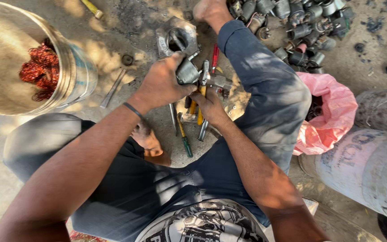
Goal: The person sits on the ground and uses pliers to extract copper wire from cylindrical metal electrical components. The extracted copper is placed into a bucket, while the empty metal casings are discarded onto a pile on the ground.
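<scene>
Two hands: both meet at a small grey metal motor part point(187, 71) held low over the dirt ground, between the person's legs.
Left hand point(162, 84): curled tight over the grey metal motor part, fingers wrapped round its top and side.
Right hand point(210, 106): just right of and below the motor part, closed round the yellow handles of a pair of pliers point(201, 96), whose metal head reaches up to touch the part.
Motor part: gripped in the left hand, off the ground, with the pliers' head against its right side.
Metal housing point(177, 38): on the ground just above the motor part, a grey casting with a round hole in it.
Red-handled tool point(214, 57): lying just right of the motor part, near the knee.
Green-handled screwdriver point(184, 140): on the ground below the motor part, beside other loose steel tools.
Bucket point(75, 74): well left of the motor part, tilted, with tangled red copper wire point(41, 68) inside.
Pile of motors point(301, 27): well to the upper right of the motor part, many dark grey units heaped on the ground.
Pink bag point(334, 112): right of the motor part, beyond the bent leg, open and crumpled.
White sack point(368, 166): lower right of the motor part, beside the pink bag.
</scene>
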